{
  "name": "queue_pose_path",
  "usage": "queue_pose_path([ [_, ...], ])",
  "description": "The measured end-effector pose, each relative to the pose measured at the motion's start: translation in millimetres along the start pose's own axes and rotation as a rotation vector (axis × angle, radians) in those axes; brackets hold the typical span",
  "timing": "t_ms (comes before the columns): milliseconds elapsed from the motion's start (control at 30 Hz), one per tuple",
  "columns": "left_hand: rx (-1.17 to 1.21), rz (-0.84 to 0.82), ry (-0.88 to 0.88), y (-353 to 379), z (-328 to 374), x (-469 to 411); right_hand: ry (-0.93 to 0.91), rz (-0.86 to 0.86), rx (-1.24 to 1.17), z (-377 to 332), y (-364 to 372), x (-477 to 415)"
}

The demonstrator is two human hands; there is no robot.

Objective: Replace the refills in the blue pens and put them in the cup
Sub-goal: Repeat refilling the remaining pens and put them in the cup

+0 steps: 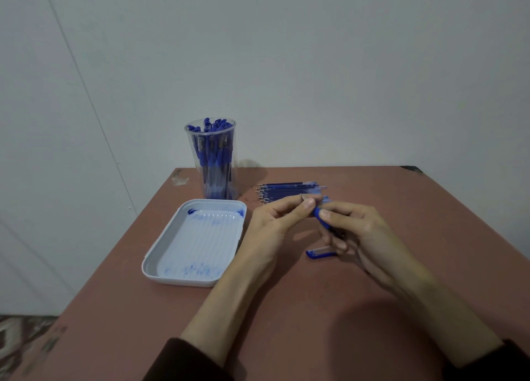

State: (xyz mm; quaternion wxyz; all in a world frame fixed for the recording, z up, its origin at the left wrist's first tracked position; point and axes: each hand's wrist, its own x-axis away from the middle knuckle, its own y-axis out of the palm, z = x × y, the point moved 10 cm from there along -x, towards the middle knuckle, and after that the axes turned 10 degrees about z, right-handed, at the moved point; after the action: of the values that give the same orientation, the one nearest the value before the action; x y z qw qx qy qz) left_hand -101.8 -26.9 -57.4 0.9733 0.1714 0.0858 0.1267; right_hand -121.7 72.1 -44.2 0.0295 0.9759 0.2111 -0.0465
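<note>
1. I see the left hand [275, 220] pinch the tip end of the blue pen [318, 215]. The right hand [361, 231] grips its barrel, just above the table [430, 208] and near the refills [286, 191].
2. The small tip may slip & roll off.
3. Ink may smear my view of the fingers, as on the tray [160, 237].
4. The loose cap [319, 253] lies under the right hand, so a bump may knock it away.
5. The cup [210, 162] looks v. full, so the pen may not fit.

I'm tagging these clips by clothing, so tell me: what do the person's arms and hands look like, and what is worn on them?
Both the left hand and the right hand are bare: no gloves, rings or watch show. A dark, brownish-maroon left sleeve and a matching right sleeve end partway up the forearms, leaving the wrists uncovered.
</note>
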Motion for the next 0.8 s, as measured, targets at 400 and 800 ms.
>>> queue_pose_path([
  [400, -1.033, 0.112, 0.432, -9, 23, 3, -0.480, 0.472, 0.656, -31, -49, -2],
  [800, -0.849, 0.154, 0.340, -18, 26, 2, -0.623, 0.370, 1.080, -32, -21, 4],
])
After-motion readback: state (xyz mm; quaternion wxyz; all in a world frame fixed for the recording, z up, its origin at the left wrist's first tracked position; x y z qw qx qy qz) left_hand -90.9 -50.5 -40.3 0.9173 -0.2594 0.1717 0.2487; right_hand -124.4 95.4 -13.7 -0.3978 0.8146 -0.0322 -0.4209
